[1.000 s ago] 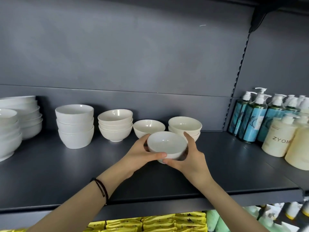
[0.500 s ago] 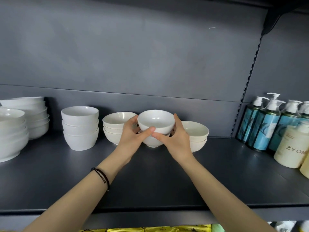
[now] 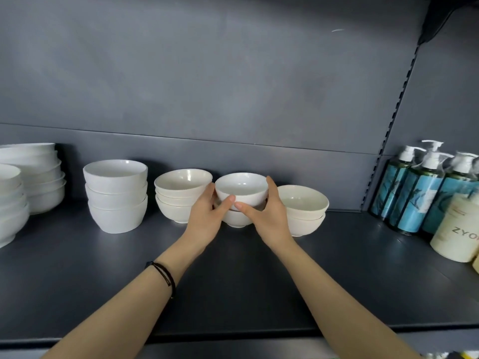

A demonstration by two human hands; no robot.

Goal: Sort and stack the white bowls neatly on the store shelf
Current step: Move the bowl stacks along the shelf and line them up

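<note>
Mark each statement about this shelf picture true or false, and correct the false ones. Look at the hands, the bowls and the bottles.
1. The left hand and the right hand together hold one white bowl. True.
2. That bowl is over a second bowl standing on the shelf. True.
3. The teal pump bottles stand left of all the bowls. False: they stand at the right end of the shelf.
4. The black wristband is on the right wrist. False: it is on the left wrist.
5. The stack just right of the hands has two bowls. True.
</note>
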